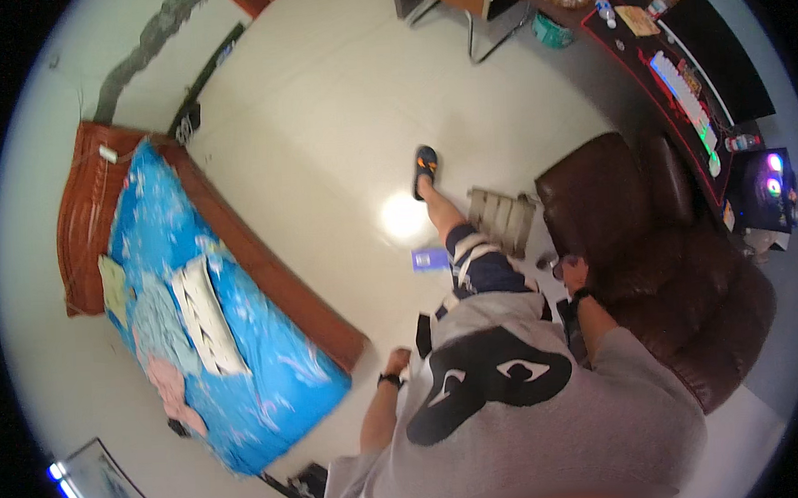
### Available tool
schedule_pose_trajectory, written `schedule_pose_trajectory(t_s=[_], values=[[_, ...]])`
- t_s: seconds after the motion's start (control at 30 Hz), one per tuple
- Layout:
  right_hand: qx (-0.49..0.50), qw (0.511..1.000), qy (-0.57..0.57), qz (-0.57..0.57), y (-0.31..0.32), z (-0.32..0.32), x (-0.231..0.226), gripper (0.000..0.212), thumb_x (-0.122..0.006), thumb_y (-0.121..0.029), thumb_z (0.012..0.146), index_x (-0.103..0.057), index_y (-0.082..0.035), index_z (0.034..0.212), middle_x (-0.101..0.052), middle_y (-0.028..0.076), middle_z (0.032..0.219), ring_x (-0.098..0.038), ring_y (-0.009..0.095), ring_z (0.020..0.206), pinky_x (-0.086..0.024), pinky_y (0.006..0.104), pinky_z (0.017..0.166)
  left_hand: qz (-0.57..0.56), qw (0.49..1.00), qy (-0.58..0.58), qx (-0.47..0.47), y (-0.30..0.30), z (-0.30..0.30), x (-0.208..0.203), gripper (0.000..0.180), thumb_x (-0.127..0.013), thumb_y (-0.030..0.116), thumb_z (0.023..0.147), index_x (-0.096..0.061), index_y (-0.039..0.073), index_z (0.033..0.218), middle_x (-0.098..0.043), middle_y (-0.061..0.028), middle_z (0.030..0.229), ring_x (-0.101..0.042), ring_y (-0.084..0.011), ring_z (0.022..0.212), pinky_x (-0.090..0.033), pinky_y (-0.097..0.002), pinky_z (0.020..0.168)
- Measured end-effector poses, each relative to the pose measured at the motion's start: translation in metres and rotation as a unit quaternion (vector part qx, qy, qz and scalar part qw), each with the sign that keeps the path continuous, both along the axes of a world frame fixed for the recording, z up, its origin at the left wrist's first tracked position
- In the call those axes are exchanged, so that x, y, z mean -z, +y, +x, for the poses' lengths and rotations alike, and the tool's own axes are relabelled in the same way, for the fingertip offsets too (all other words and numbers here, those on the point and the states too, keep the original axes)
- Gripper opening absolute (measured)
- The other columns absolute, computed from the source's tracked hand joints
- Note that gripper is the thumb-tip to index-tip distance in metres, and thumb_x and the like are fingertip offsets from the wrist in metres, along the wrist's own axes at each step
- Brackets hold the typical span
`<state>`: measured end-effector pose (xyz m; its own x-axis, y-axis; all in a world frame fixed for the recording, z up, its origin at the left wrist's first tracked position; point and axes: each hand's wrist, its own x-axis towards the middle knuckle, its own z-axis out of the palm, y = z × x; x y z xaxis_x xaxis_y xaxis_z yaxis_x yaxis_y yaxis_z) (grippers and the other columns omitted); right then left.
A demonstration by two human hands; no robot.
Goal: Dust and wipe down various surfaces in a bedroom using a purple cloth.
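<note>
My left hand (pixel 397 362) hangs at my left side, between my shirt and the bed, with a dark band on the wrist. Its fingers look curled; whether anything is in them is hidden. A black strap-like piece (pixel 423 334) shows beside it, against my shirt. My right hand (pixel 574 273) is by the front edge of a brown leather recliner (pixel 593 200), its fingers bent around a small dark thing (pixel 556 267) that I cannot make out. A dark band circles that wrist too. One leg is stretched forward, a dark slipper (pixel 425 163) on its foot.
On the left stands a wooden bed (pixel 266 259) with a blue sheet, pillows and clothes. A blue-purple flat packet (pixel 431 260) and a ribbed beige piece (pixel 502 220) lie on the tiled floor. A desk with a lit keyboard (pixel 684 98) and monitor (pixel 720 52) is at the right.
</note>
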<state>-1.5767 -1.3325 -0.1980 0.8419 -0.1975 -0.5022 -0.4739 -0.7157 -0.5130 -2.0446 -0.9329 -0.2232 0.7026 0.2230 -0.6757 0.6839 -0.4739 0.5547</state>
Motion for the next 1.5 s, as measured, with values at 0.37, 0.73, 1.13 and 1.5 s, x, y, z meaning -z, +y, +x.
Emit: schedule_pose_trajectory(t_s=[0.37,0.73,1.13,1.5], values=[[-0.015,0.996,0.012,0.083,0.167,0.208,0.022,0.049,-0.063,-0.032,0.078,-0.055,0.003,0.111,-0.06,0.025,0.109,-0.059,0.041,0.1,-0.046,0.0463,0.086,-0.171,0.967,0.052,-0.182,0.255,0.379,-0.036,0.03,-0.043,0.016,0.091,-0.066,-0.002,0.094,-0.067,-0.0125,0.083,-0.063,-0.0209,0.076,-0.052,-0.0337,0.065],[-0.024,0.933,-0.018,0.359,0.423,0.504,-0.199,0.044,-0.064,-0.026,0.082,-0.054,0.002,0.115,-0.062,0.012,0.099,-0.06,0.02,0.084,-0.05,0.0328,0.074,-0.103,0.979,-0.177,-0.003,0.316,0.814,-0.249,0.035,-0.058,0.016,0.088,-0.053,0.004,0.12,-0.061,-0.0129,0.096,-0.062,-0.0204,0.086,-0.05,-0.0308,0.077],[-0.16,0.897,0.058,0.407,0.612,0.609,-0.254,0.042,-0.057,-0.031,0.092,-0.051,0.0,0.12,-0.06,0.007,0.105,-0.055,0.013,0.093,-0.046,0.0281,0.082,-0.188,0.915,-0.329,0.138,0.397,1.038,-0.243,0.065,-0.068,0.016,0.081,-0.034,0.002,0.135,-0.05,-0.0161,0.121,-0.053,-0.0242,0.108,-0.045,-0.0331,0.089],[-0.067,0.973,-0.1,0.195,0.584,0.729,-0.256,0.037,-0.059,-0.019,0.091,-0.051,-0.005,0.125,-0.058,0.008,0.115,-0.057,0.017,0.096,-0.047,0.0308,0.08,-0.316,0.881,-0.337,-0.107,0.507,1.25,-0.193,0.033,-0.058,0.006,0.086,-0.048,0.001,0.117,-0.06,-0.0071,0.094,-0.058,-0.0144,0.084,-0.049,-0.0278,0.074]])
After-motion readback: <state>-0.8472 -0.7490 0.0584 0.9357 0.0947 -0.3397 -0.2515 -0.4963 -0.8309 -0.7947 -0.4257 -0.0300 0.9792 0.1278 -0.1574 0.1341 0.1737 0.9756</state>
